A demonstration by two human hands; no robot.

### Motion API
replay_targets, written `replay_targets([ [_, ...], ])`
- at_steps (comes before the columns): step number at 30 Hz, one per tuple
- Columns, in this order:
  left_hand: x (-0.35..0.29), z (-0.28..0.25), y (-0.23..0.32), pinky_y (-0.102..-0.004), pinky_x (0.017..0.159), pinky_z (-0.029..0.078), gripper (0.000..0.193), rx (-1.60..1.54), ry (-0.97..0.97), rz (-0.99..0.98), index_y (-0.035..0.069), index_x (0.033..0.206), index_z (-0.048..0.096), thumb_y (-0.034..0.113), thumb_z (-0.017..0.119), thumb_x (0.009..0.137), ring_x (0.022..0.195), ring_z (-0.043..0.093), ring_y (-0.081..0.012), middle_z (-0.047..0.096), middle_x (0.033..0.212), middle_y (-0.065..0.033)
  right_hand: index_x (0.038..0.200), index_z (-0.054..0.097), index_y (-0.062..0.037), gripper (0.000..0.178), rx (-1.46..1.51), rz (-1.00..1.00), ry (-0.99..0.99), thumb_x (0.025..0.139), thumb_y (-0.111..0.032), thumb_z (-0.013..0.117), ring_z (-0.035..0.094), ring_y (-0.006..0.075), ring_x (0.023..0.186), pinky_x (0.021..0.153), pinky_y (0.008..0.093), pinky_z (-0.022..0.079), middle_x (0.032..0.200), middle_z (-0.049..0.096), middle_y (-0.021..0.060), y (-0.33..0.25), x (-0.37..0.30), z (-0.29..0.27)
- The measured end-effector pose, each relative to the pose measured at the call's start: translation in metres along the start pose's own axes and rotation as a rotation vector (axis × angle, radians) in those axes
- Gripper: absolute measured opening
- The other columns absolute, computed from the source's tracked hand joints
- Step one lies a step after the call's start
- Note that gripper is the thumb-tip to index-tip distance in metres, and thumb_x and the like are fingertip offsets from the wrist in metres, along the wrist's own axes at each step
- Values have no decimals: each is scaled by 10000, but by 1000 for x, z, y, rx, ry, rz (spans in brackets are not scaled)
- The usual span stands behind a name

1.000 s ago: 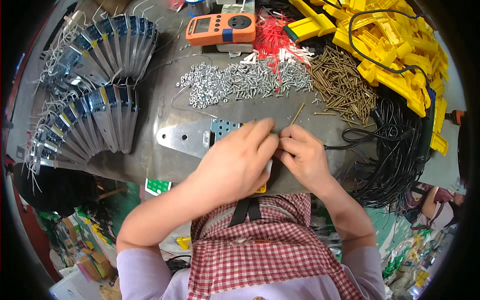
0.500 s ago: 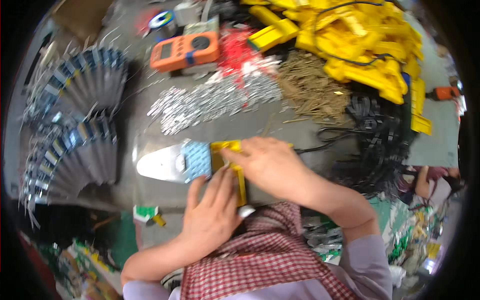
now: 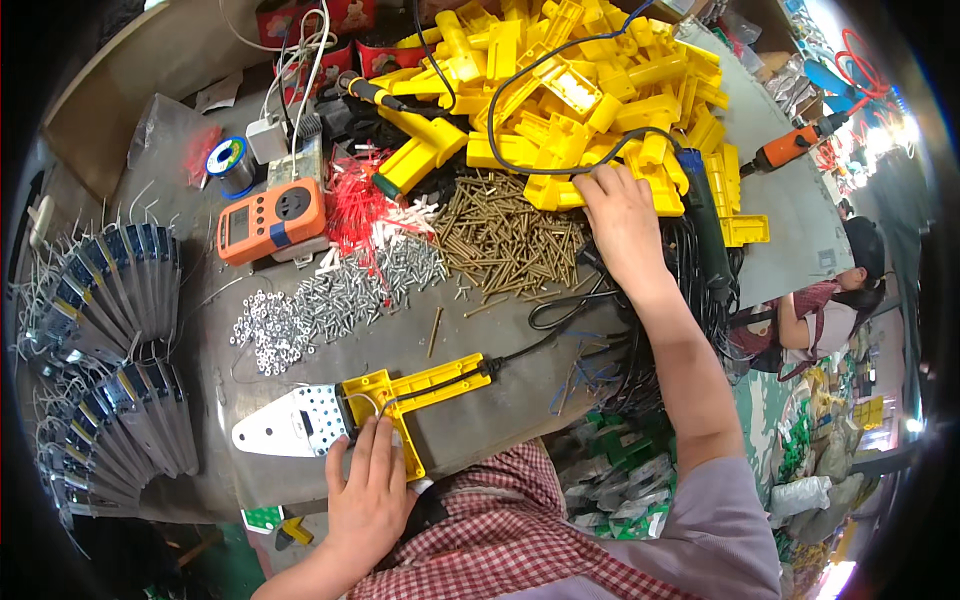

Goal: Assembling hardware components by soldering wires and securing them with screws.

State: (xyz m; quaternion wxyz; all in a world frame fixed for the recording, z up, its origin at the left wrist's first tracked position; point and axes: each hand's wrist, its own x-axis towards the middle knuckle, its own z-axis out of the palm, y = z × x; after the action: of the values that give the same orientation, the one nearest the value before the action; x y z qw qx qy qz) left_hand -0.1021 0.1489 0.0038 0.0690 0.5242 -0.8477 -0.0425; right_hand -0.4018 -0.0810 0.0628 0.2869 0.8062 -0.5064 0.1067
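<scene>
A yellow plastic half-shell (image 3: 413, 440) with a straight handle lies hollow side up at the table's front. A pointed metal plate (image 3: 285, 420) with a dotted patch sits at its left end. A black cord runs along the handle and out to the right. My left hand (image 3: 372, 485) grips the shell's near part, fingertips by the thin wires inside. My right hand (image 3: 625, 225) is at the near edge of the pile of yellow shells (image 3: 560, 90), fingers bent over one yellow shell (image 3: 662, 185); its fingertips are partly hidden.
Brass-coloured screws (image 3: 510, 230), silver screws (image 3: 370, 290), and small nuts (image 3: 270, 330) lie in heaps beyond the shell. An orange multimeter (image 3: 270, 220) and a solder spool (image 3: 232, 168) stand back left. Metal plates (image 3: 120, 290) fan out at left. Black cords (image 3: 690, 300) pile at right, near an orange-handled tool (image 3: 785, 150).
My right hand has left the shell on the table and moved far and right to the yellow pile. My left hand stays on the shell. The view has shifted.
</scene>
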Motion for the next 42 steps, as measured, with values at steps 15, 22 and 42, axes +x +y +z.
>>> replay_targets([
  [15, -6, 1, -1, -535, 973, 275, 593, 59, -25, 33, -63, 1087, 560, 306, 729, 654, 1200, 407, -336, 438, 1343, -202, 1166, 558, -85, 424, -69, 717, -130, 825, -325, 635, 624, 337, 971, 845, 516, 437, 956, 677, 153, 123, 66, -6],
  [22, -6, -1, 1, -459, 969, 327, 611, 65, -29, 24, -70, 1097, 557, 325, 731, 665, 1197, 418, -332, 444, 1332, -207, 1212, 502, -61, 572, 103, 760, -93, 733, -298, 706, 610, 343, 1032, 919, 525, 407, 1067, 645, 200, 102, 91, 31],
  [42, -3, 4, 0, -418, 986, 348, 492, 40, 24, 16, -46, 1102, 569, 218, 611, 689, 1195, 443, -308, 457, 1342, -199, 1368, 343, 0, 731, 642, -172, -157, 749, -127, 712, 531, 350, 1081, 939, 405, 422, 1156, 543, 225, -70, 9, 13],
])
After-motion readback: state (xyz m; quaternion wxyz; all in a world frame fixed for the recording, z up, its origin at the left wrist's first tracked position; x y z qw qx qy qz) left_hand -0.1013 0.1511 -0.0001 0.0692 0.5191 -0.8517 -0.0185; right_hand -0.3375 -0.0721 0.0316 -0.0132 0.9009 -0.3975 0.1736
